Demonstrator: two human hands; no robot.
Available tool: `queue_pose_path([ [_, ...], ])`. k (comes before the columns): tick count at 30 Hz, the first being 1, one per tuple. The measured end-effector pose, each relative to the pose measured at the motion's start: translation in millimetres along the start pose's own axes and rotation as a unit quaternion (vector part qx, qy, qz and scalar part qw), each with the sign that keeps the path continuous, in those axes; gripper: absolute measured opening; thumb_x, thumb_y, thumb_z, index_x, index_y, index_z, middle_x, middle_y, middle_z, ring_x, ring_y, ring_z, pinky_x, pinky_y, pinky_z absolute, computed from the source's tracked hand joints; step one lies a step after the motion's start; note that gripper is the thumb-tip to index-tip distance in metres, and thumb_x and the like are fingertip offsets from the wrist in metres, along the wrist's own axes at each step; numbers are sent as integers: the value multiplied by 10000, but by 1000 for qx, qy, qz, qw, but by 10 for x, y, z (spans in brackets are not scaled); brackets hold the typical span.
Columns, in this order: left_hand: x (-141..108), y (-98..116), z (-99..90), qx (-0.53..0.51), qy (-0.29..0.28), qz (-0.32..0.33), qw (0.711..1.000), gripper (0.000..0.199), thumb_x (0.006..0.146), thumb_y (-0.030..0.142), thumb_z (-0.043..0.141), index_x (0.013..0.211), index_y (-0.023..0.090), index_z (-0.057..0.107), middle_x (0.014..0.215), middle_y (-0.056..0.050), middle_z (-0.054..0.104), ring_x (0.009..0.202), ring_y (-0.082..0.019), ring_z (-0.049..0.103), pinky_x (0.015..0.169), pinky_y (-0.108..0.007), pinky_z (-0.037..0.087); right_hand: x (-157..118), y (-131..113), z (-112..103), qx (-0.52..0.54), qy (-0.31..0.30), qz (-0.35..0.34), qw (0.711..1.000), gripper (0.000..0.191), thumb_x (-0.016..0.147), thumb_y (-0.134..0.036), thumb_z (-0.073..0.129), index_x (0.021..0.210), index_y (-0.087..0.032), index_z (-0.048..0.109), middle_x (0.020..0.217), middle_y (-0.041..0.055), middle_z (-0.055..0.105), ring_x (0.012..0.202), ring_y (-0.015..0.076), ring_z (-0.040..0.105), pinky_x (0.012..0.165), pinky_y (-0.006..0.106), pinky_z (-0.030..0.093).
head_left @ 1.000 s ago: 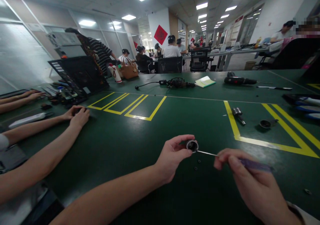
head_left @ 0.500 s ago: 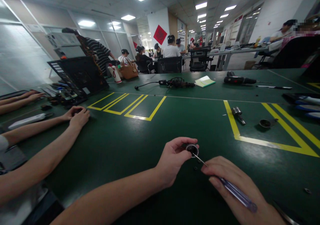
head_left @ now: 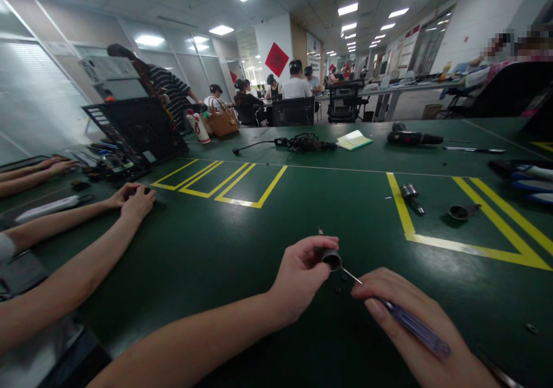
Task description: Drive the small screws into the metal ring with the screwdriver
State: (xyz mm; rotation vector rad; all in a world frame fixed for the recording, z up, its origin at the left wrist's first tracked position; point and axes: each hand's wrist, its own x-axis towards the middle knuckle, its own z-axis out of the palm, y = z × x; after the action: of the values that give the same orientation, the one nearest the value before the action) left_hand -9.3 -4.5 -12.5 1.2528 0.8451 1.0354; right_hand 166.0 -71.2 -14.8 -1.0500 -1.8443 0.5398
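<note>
In my left hand (head_left: 300, 273) is a small round metal housing (head_left: 332, 259), its open mouth turned toward me; a thin tip sticks out behind the fingers. My right hand (head_left: 406, 313) is closed around a screwdriver (head_left: 417, 327) with a clear purple handle. The screwdriver's thin shaft points at the housing's lower rim; whether it touches there I cannot tell. A few tiny dark parts (head_left: 338, 289) lie on the green table just below the housing. Another small ring-like part (head_left: 531, 329) lies at the right.
Inside yellow tape (head_left: 404, 212) at the right lie a metal shaft part (head_left: 412, 198) and a cup-shaped metal part (head_left: 461, 211). Farther back are a power tool (head_left: 415, 136), a notepad (head_left: 355, 140) and a cabled assembly (head_left: 305, 143). A co-worker's hands (head_left: 136, 198) work at the left.
The screwdriver has drawn back from inside the housing toward its rim, my right hand shifting slightly right. The housing has tilted a little, and a thin tip now shows behind my left fingers.
</note>
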Motion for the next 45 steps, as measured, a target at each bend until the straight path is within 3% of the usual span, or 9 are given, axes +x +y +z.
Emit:
queue_pose_path([
  [11, -4, -10, -22, 67, -40, 78, 994, 336, 679, -37, 530, 939, 137, 651, 1138, -108, 619, 1063, -215, 600, 920, -349, 487, 14, -18, -23, 14, -37, 18, 999, 161, 917, -208, 484, 1010, -274, 597, 867, 6, 650, 807, 149, 639, 692, 233, 552],
  [18, -12, -61, -40, 139, -43, 134, 980, 364, 684, -28, 516, 973, 148, 651, 1160, -119, 601, 1069, -232, 595, 863, -349, 512, -12, -26, -27, -4, -22, 34, 999, 137, 918, -253, 491, 987, -266, 609, 885, 16, 655, 829, 160, 643, 728, 252, 547],
  [26, -5, -10, -6, 100, -32, 97, 990, 336, 669, -25, 511, 935, 126, 651, 1128, -131, 617, 1065, -226, 601, 921, -365, 487, -11, -21, -19, 2, -17, 11, 1000, 164, 913, -201, 490, 1014, -274, 596, 865, 7, 656, 803, 147, 649, 698, 231, 556],
  [33, -8, 14, 9, 75, -29, 72, 994, 303, 668, -5, 526, 912, 125, 652, 1108, -119, 640, 1034, -215, 620, 909, -352, 498, -70, 67, 52, -36, -12, -24, 999, 214, 887, -217, 547, 1090, -271, 589, 1021, 38, 677, 978, 186, 645, 878, 300, 534],
  [40, -6, -11, 9, 61, -13, 55, 997, 275, 650, 2, 543, 858, 133, 667, 1051, -94, 678, 960, -198, 649, 879, -346, 516, -120, 74, 24, -42, -37, -21, 998, 249, 878, -225, 556, 1119, -271, 597, 1028, 43, 695, 982, 212, 660, 850, 327, 561],
  [45, -22, 21, 25, 58, -12, 48, 997, 299, 652, -8, 531, 871, 133, 678, 1070, -101, 681, 991, -208, 645, 895, -358, 513, -111, 16, 4, -70, -13, -40, 997, 272, 863, -238, 577, 1130, -285, 603, 1049, 47, 706, 994, 238, 665, 843, 350, 570],
])
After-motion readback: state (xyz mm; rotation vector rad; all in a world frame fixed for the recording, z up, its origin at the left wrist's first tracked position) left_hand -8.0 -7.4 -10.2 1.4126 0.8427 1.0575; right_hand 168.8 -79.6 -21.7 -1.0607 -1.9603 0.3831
